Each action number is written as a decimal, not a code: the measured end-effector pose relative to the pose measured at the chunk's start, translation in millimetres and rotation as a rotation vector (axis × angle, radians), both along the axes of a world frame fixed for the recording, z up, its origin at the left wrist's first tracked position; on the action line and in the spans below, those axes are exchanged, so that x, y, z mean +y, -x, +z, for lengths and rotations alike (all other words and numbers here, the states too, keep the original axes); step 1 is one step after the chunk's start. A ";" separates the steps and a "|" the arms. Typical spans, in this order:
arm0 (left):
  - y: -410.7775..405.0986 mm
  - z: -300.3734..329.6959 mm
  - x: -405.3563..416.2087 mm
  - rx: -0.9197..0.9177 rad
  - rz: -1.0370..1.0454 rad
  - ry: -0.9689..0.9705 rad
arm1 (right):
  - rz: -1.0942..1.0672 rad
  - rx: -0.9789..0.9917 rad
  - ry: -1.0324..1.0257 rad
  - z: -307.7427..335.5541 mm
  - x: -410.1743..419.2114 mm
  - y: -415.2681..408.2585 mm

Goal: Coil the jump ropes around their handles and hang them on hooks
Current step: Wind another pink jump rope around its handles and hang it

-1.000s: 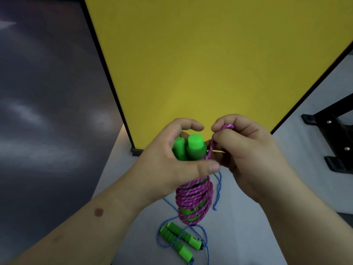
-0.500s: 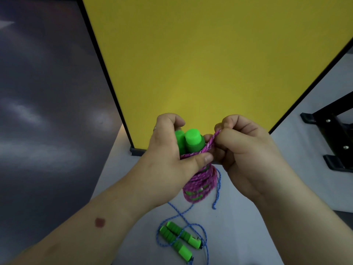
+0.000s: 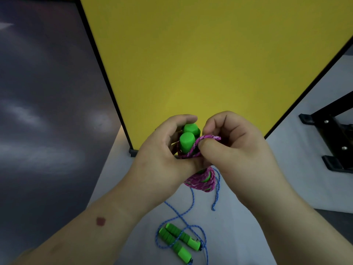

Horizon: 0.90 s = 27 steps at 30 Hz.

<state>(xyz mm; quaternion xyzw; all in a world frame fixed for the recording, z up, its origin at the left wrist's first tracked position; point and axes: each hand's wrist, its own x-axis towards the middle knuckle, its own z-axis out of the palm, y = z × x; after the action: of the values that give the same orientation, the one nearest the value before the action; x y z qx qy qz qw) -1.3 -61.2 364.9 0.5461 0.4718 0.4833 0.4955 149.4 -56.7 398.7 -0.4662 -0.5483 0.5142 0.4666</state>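
My left hand [image 3: 164,159] grips two green handles [image 3: 188,140] held together upright, with a pink jump rope [image 3: 202,181] coiled around their lower part. My right hand [image 3: 235,148] pinches a loop of the pink rope [image 3: 209,139] between thumb and forefinger, right beside the handle tops. Both hands touch each other. Below them on the grey surface lies a second jump rope: two green handles [image 3: 178,240] side by side with a loose blue cord [image 3: 183,213] trailing around them. No hooks are in view.
A tall yellow panel [image 3: 210,64] with a black frame stands upright just behind my hands. A black metal stand [image 3: 334,138] sits at the right edge. Dark floor [image 3: 44,121] fills the left side beyond the grey surface [image 3: 257,197].
The bundle rose slightly and tilted. My right hand drew the pink loop from beside the handles up over their tops, and my left thumb slid lower onto the coil.
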 end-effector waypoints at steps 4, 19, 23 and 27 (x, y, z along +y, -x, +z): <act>2.1 2.8 0.9 -0.019 -0.040 -0.006 | -0.052 -0.284 -0.155 7.4 -2.6 -2.6; 4.9 10.6 -4.2 0.268 -0.102 -0.161 | -0.021 -0.016 0.067 12.0 6.2 -12.2; 5.7 10.3 -3.2 0.195 -0.030 -0.188 | 0.012 -0.093 0.080 8.5 8.3 -11.4; 6.2 9.4 -3.1 -0.003 -0.033 -0.203 | -0.005 -0.008 0.119 7.8 7.4 -8.1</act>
<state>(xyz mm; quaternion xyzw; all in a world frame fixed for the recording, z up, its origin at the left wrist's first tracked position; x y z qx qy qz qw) -7.5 -64.3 374.4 0.6005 0.4106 0.5213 0.4462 157.5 -49.3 406.5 -0.4965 -0.5172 0.5429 0.4373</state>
